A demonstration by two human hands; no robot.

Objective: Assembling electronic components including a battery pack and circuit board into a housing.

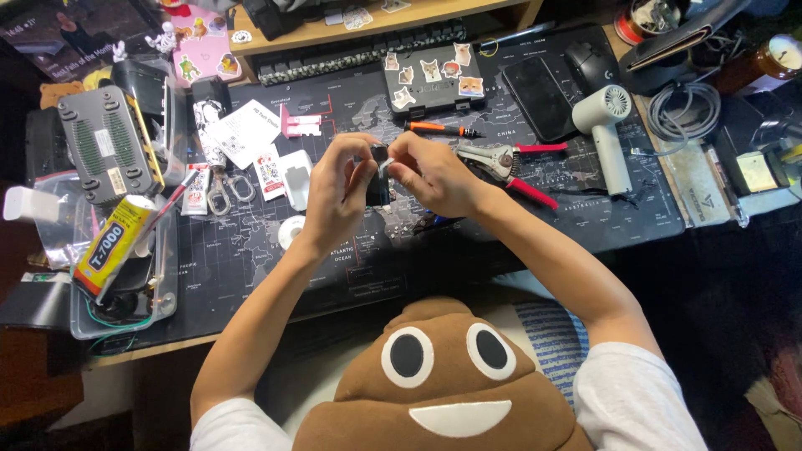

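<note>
The left hand (pixel 334 194) and right hand (pixel 434 175) pinch a small black part (pixel 378 179) between their fingertips — held just above the dark map mat (pixel 251 250) on the table. Red-handled wire strippers (pixel 510 167) lie just right; a white tape roll (pixel 291 231) sits left.

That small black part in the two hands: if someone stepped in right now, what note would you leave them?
Left hand: grip closed on the small black part, holding it above the desk mat.
Right hand: fingertips pinch at the part's top; what they pinch is too small to tell.
Nearby: red-handled wire stripper just right of the hands, orange screwdriver behind, roll of tape to the left.
Done: part picked up. Left: it is not yet set down.
</note>
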